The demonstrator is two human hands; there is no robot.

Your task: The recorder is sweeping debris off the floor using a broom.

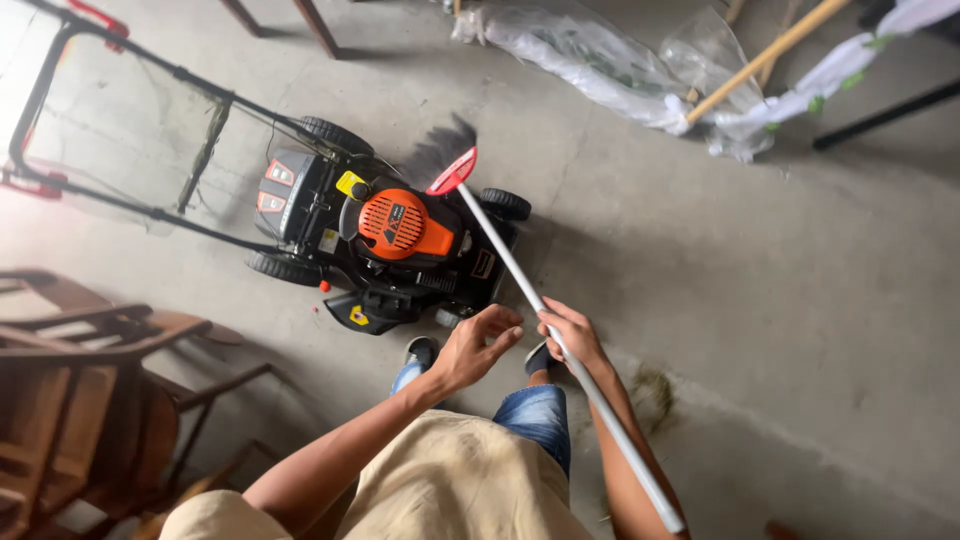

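My right hand (571,338) grips the white handle of a broom (520,275). The broom's red head and dark bristles (446,160) rest over the far side of a black and orange lawn mower (390,240) that stands on the concrete floor in front of my feet. My left hand (475,345) hovers just left of the broom handle with its fingers curled and apart, holding nothing. The mower's long black handle bar (120,130) stretches to the upper left.
Wooden chairs (80,400) crowd the lower left. Crumpled clear plastic sheeting (620,70) and a wooden pole (765,55) lie at the top right. A small clump of grass cuttings (655,385) sits on the floor by my right arm.
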